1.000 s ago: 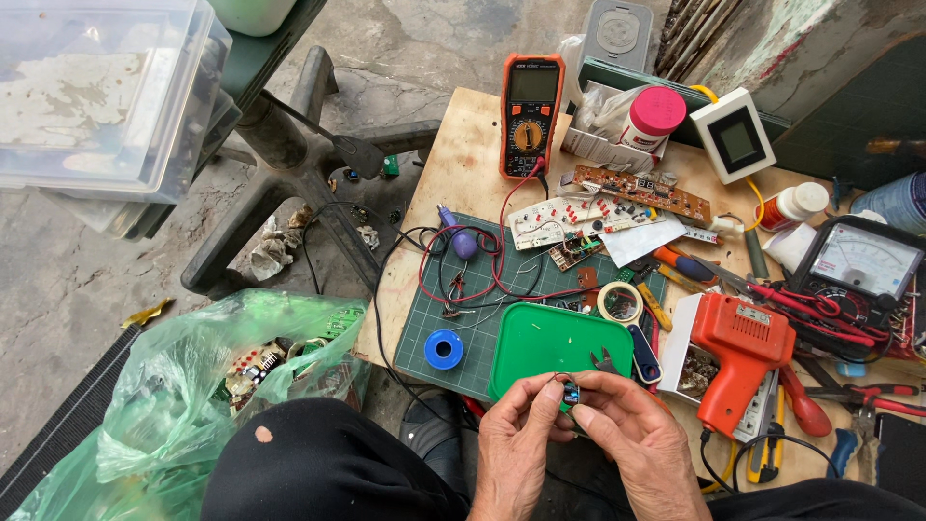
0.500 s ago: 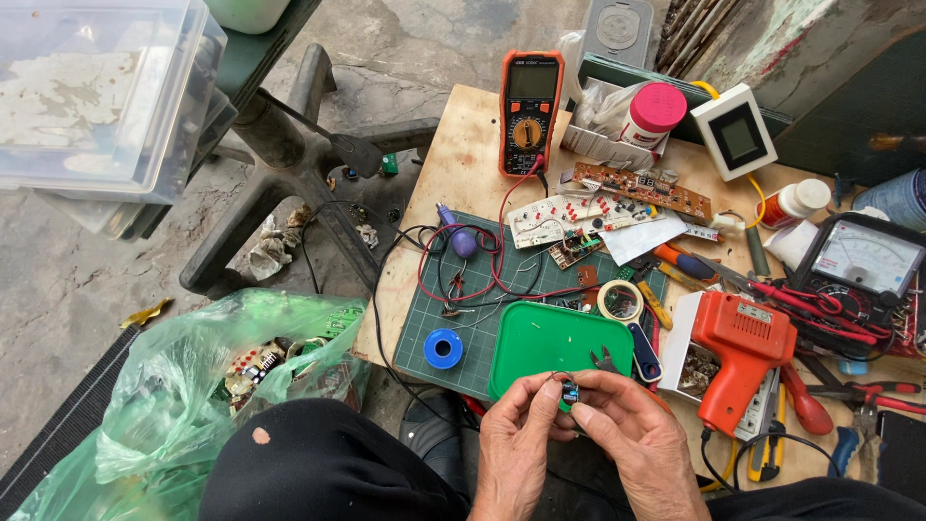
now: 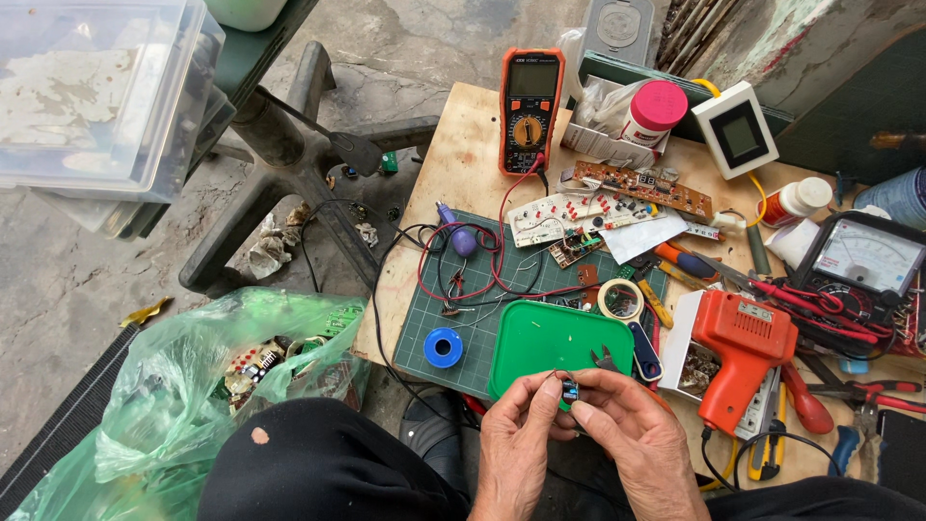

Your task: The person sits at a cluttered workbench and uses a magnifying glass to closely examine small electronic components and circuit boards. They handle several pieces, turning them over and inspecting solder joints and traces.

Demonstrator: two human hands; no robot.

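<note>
Both hands, the left hand (image 3: 516, 439) and right hand (image 3: 627, 434), pinched a small dark wired electronic component (image 3: 570, 390) at the six o'clock edge of the green plastic tray (image 3: 550, 342); loosened fingers could have dropped it off the table.

Green lid (image 3: 555, 347): smooth, slightly glossy plastic. Under it, cutting mat (image 3: 429, 314), matt rubbery green. Beneath the mat, tabletop (image 3: 463, 164), bare pale wood, unfinished and scuffed. Right of the lid, soldering gun (image 3: 738, 362), orange plastic shell, low sheen. Far side of the lid, multimeter (image 3: 531, 106), orange rubbery casing around a dark plastic face. Left of the lid, bag (image 3: 183, 386), thin crinkled green plastic film, shiny. Near edge of the lid, small component (image 3: 570, 390), dark with a thin metal wire, pinched between both hands. Floor (image 3: 87, 280) left of the table: rough grey concrete.
</note>
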